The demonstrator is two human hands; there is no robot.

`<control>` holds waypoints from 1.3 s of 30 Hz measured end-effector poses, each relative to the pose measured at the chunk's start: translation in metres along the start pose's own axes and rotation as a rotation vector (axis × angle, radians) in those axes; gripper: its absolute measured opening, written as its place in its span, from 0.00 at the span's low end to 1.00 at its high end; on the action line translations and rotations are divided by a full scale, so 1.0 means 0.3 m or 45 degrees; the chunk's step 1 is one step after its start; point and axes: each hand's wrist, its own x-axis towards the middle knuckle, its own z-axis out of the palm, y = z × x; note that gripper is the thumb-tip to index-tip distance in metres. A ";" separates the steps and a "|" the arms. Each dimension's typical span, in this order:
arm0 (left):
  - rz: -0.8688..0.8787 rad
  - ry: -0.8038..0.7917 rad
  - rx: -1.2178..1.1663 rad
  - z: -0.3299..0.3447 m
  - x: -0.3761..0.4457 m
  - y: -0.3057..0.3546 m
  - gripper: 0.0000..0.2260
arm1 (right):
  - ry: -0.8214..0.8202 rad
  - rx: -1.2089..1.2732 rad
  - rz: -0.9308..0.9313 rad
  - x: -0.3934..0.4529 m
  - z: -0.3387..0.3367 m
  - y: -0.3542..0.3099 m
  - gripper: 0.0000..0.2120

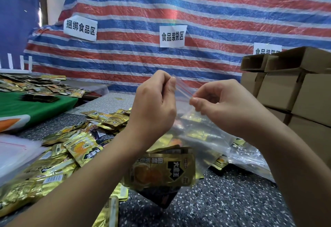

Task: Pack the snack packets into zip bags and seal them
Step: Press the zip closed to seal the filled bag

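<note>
I hold a clear zip bag (186, 148) up over the speckled table (223, 200). Gold and black snack packets (161, 171) fill its lower half. My left hand (154, 105) pinches the left end of the bag's red zip strip (183, 89). At the strip's right end my right hand (220, 105) pinches it between thumb and fingers. The strip runs slanted between both hands. A loose pile of gold snack packets (75, 148) lies on the table to the left, under my left forearm.
A stack of empty zip bags (16, 153) lies at the left edge. Filled clear bags (249, 155) rest at the right under my right forearm. Cardboard boxes (295, 90) stand stacked at the right. More packets (35, 85) cover a green cloth far left. A striped tarp hangs behind.
</note>
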 end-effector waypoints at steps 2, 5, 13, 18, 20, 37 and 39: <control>0.000 0.002 -0.005 0.000 0.001 -0.004 0.11 | 0.027 0.001 -0.028 0.001 0.001 0.002 0.06; 0.005 0.010 0.003 0.001 0.001 -0.007 0.11 | 0.047 0.007 -0.039 0.002 0.003 0.004 0.06; 0.015 0.027 0.011 0.002 0.000 -0.004 0.12 | 0.064 -0.039 -0.068 -0.006 0.008 0.009 0.07; -0.004 0.004 -0.007 0.003 -0.002 -0.002 0.11 | 0.029 -0.050 -0.062 -0.002 0.007 0.010 0.08; -0.016 -0.018 -0.041 0.003 -0.002 -0.001 0.11 | 0.021 -0.037 -0.070 0.003 0.007 0.000 0.09; -0.051 0.008 -0.111 0.009 -0.024 0.012 0.09 | 0.092 0.067 0.022 0.031 0.041 -0.047 0.10; -0.012 0.044 -0.058 0.012 -0.029 0.011 0.09 | 0.084 0.114 0.029 0.012 0.041 -0.035 0.10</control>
